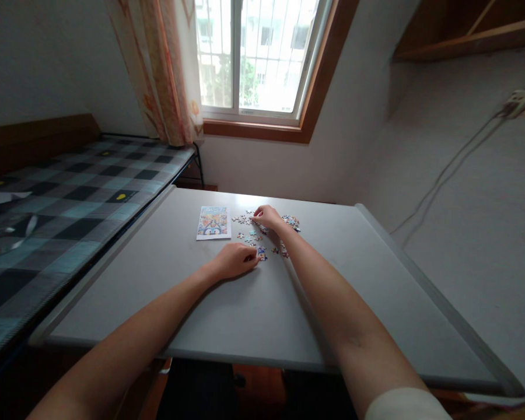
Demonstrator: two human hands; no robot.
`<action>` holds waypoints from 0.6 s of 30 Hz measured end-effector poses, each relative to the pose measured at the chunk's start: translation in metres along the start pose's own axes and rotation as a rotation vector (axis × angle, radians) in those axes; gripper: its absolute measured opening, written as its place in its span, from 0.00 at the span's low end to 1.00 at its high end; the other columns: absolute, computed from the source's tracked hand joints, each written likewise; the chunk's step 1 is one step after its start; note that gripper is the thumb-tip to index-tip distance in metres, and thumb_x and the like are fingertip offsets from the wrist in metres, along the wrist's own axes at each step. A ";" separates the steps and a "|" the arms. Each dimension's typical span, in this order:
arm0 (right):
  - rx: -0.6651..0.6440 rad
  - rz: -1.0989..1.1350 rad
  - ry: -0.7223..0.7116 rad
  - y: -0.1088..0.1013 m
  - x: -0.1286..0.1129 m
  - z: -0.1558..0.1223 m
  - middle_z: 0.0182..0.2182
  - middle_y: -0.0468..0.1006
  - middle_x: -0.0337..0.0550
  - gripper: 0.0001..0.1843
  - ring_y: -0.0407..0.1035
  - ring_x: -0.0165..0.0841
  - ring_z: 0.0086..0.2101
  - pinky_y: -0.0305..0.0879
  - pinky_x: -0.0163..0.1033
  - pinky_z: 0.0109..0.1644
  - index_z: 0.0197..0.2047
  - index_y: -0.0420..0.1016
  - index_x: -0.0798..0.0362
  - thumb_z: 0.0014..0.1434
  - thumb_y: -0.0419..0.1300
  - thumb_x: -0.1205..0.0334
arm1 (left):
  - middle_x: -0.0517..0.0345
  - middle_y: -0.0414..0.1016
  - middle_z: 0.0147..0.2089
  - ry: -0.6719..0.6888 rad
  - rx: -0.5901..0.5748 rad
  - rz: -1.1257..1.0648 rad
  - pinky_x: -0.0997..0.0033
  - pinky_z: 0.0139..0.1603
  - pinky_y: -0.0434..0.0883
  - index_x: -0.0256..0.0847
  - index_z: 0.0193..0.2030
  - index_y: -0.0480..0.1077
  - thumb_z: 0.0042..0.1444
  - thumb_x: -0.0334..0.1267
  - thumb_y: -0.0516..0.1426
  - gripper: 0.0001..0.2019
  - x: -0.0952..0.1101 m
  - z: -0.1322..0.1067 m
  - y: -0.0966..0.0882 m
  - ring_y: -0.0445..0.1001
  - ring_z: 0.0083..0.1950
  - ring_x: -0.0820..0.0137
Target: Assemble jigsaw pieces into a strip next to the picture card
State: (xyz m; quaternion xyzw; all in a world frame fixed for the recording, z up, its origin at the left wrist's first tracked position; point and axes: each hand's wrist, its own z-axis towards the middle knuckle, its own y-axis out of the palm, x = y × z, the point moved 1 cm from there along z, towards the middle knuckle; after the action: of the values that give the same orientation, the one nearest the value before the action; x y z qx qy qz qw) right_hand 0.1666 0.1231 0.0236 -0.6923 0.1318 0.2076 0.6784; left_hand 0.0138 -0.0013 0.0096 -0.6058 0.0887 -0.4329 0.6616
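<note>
The table (pixel 245 315) had a smooth, pale grey top, slightly glossy towards the window (pixel 266 70) at 12 o'clock, with raised, rounded edges along its sides. On it the small jigsaw pieces (pixel 245 220), with knobs and notches, lay loose and directly on the surface. They were scattered at 9 o'clock and 7 o'clock from the right hand (pixel 268 217), and a denser, multicoloured heap (pixel 292 221) was at 3 o'clock from this hand. A small dark-blue puzzle cluster (pixel 262 254) lay at 3 o'clock from the left hand (pixel 233 261), just beside its fingertips. The flat, rectangular reference picture (pixel 214 223), printed in many colours with a white border, was at 11 o'clock from the left hand.

At 10 o'clock, the bed (pixel 144 166) had a checked cloth cover in black, grey and blue; on its near part lay a clear, shiny wrapping (pixel 11 233), and what it contained I could not tell.

The left hand rested low on the table, with fingers curled inward; whether they gripped the cluster, I could not tell. The right arm reached farther, towards 12 o'clock, wrist bent, thumb and fingers drawn together above the pieces; whether a piece was between them was too small to see.
</note>
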 end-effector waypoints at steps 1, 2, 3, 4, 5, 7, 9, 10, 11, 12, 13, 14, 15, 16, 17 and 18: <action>-0.008 0.006 0.001 0.000 0.000 0.000 0.38 0.81 0.49 0.10 0.73 0.32 0.35 0.63 0.33 0.37 0.38 0.80 0.56 0.54 0.66 0.60 | 0.61 0.66 0.20 0.004 0.002 0.004 0.73 0.26 0.49 0.39 0.21 0.66 0.61 0.44 0.51 0.19 0.000 0.000 0.000 0.54 0.21 0.75; -0.012 0.010 0.002 -0.001 -0.001 0.000 0.37 0.81 0.49 0.10 0.72 0.32 0.35 0.62 0.33 0.36 0.38 0.80 0.56 0.54 0.66 0.60 | 0.61 0.66 0.20 0.007 0.005 0.007 0.73 0.26 0.49 0.39 0.21 0.66 0.61 0.44 0.51 0.19 -0.001 0.000 0.001 0.54 0.21 0.75; -0.014 0.012 0.001 -0.001 -0.001 0.000 0.36 0.81 0.49 0.10 0.72 0.32 0.34 0.62 0.32 0.35 0.37 0.80 0.57 0.54 0.66 0.60 | 0.61 0.66 0.20 0.008 0.006 0.009 0.73 0.26 0.49 0.39 0.21 0.66 0.61 0.44 0.51 0.19 -0.001 0.000 0.001 0.54 0.21 0.75; -0.016 0.014 0.000 -0.001 -0.001 -0.001 0.35 0.81 0.48 0.10 0.72 0.32 0.34 0.62 0.32 0.35 0.37 0.81 0.57 0.54 0.66 0.60 | 0.61 0.66 0.20 0.009 0.008 0.008 0.73 0.26 0.49 0.39 0.21 0.66 0.61 0.44 0.51 0.19 -0.001 0.000 0.001 0.53 0.21 0.75; -0.018 0.017 -0.002 -0.001 -0.001 -0.002 0.35 0.81 0.48 0.10 0.72 0.32 0.33 0.61 0.32 0.34 0.36 0.81 0.57 0.53 0.66 0.60 | 0.61 0.65 0.20 0.009 0.008 0.007 0.73 0.26 0.49 0.39 0.21 0.66 0.61 0.44 0.51 0.19 -0.001 0.000 0.001 0.53 0.21 0.76; -0.023 0.035 -0.009 -0.002 -0.002 -0.005 0.33 0.81 0.48 0.10 0.71 0.31 0.32 0.60 0.32 0.33 0.35 0.80 0.58 0.53 0.66 0.60 | 0.61 0.65 0.20 0.011 0.010 0.002 0.73 0.26 0.49 0.39 0.21 0.66 0.61 0.44 0.51 0.19 -0.001 0.000 0.001 0.53 0.21 0.76; -0.027 0.074 -0.032 -0.003 -0.001 -0.010 0.31 0.81 0.47 0.09 0.71 0.30 0.30 0.60 0.32 0.31 0.33 0.80 0.58 0.52 0.67 0.60 | 0.61 0.65 0.20 0.017 0.009 -0.003 0.74 0.26 0.50 0.39 0.21 0.65 0.62 0.44 0.50 0.19 -0.001 -0.001 0.001 0.54 0.21 0.76; -0.024 0.103 -0.050 -0.004 -0.001 -0.013 0.30 0.81 0.46 0.08 0.70 0.30 0.29 0.60 0.32 0.31 0.32 0.80 0.58 0.51 0.67 0.60 | 0.61 0.65 0.20 0.020 0.007 -0.005 0.74 0.26 0.50 0.39 0.21 0.66 0.62 0.44 0.50 0.19 -0.001 -0.001 0.001 0.54 0.22 0.76; -0.015 0.137 -0.073 -0.005 0.000 -0.016 0.30 0.81 0.46 0.08 0.70 0.29 0.29 0.60 0.32 0.31 0.31 0.79 0.58 0.50 0.67 0.61 | 0.61 0.65 0.20 0.022 0.012 -0.007 0.74 0.27 0.50 0.39 0.22 0.66 0.62 0.44 0.50 0.19 -0.001 -0.001 0.001 0.54 0.22 0.76; 0.002 0.174 -0.095 -0.007 0.002 -0.020 0.29 0.80 0.45 0.08 0.70 0.29 0.29 0.60 0.32 0.31 0.30 0.79 0.58 0.50 0.67 0.61 | 0.61 0.65 0.20 0.023 0.010 -0.009 0.74 0.27 0.50 0.39 0.22 0.66 0.62 0.44 0.50 0.19 0.000 -0.001 0.001 0.55 0.22 0.76; 0.028 0.217 -0.116 -0.008 0.005 -0.025 0.29 0.80 0.45 0.07 0.70 0.29 0.29 0.61 0.32 0.31 0.30 0.79 0.58 0.50 0.67 0.62 | 0.61 0.65 0.20 0.021 0.010 -0.010 0.74 0.27 0.51 0.39 0.22 0.66 0.61 0.44 0.51 0.19 0.000 -0.001 0.001 0.55 0.22 0.76; 0.052 0.262 -0.132 -0.009 0.008 -0.030 0.28 0.80 0.45 0.07 0.70 0.29 0.28 0.61 0.32 0.31 0.30 0.78 0.58 0.50 0.67 0.62 | 0.61 0.65 0.20 0.015 0.014 -0.014 0.74 0.27 0.51 0.39 0.21 0.67 0.61 0.44 0.51 0.19 0.000 -0.001 0.002 0.55 0.22 0.76; 0.069 0.300 -0.151 -0.009 0.012 -0.036 0.28 0.80 0.44 0.07 0.70 0.29 0.28 0.62 0.32 0.32 0.30 0.78 0.58 0.50 0.67 0.62 | 0.62 0.65 0.20 0.004 0.023 -0.021 0.74 0.26 0.51 0.39 0.22 0.67 0.61 0.44 0.51 0.18 -0.001 0.000 0.002 0.56 0.22 0.76; 0.079 0.331 -0.181 -0.010 0.016 -0.042 0.28 0.79 0.44 0.06 0.70 0.29 0.28 0.63 0.33 0.32 0.31 0.77 0.58 0.51 0.66 0.63 | 0.62 0.65 0.20 -0.014 0.037 -0.035 0.74 0.26 0.52 0.39 0.23 0.68 0.61 0.44 0.52 0.18 -0.001 0.000 0.003 0.57 0.22 0.76; 0.097 0.347 -0.216 -0.010 0.020 -0.050 0.27 0.79 0.43 0.05 0.70 0.28 0.28 0.63 0.33 0.32 0.30 0.77 0.57 0.51 0.65 0.63 | 0.62 0.66 0.20 -0.038 0.056 -0.056 0.74 0.27 0.53 0.39 0.24 0.70 0.61 0.44 0.52 0.16 -0.002 0.001 0.003 0.58 0.22 0.76; 0.113 0.353 -0.250 -0.009 0.023 -0.058 0.27 0.79 0.42 0.05 0.69 0.28 0.28 0.63 0.34 0.33 0.30 0.76 0.56 0.51 0.65 0.64 | 0.63 0.66 0.21 -0.067 0.081 -0.082 0.75 0.27 0.54 0.40 0.27 0.71 0.60 0.44 0.53 0.14 -0.003 0.001 0.004 0.60 0.23 0.76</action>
State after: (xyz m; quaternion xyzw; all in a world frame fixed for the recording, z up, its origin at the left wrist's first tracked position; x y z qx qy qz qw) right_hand 0.1976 0.0682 0.0207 -0.5884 0.1773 0.3995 0.6802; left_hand 0.0143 0.0013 0.0053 -0.5957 0.0239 -0.4422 0.6701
